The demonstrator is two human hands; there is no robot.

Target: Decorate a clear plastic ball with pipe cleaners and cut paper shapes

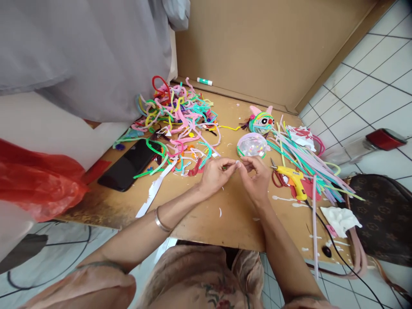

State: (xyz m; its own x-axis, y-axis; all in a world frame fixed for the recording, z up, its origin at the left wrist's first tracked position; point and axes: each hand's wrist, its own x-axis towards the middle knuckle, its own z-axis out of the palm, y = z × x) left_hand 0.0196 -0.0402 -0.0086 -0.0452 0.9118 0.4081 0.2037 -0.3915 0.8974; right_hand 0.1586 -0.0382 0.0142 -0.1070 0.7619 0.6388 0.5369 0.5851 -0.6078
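My left hand (pixel 215 175) and my right hand (pixel 257 178) meet over the middle of the table, fingertips pinched together. Between them is a small whitish bit, too small to name. Just beyond my right hand lies a clear round plastic shell (pixel 252 145) with a pink and green rim and coloured specks inside. Behind it sits a round figure (pixel 261 123) wrapped in coloured pipe cleaners, with pink ears, eyes and a red nose. A yellow hot glue gun (pixel 296 178) lies right of my right hand, its nozzle pointing up and left.
A tangled heap of pipe cleaners (pixel 180 107) fills the back left, near a black phone (pixel 128 165). Straight pipe cleaners (pixel 317 161) lie at right, by a brown patterned bag (pixel 383 219). A glue stick (pixel 204 81) rests at the back. A cord trails off right.
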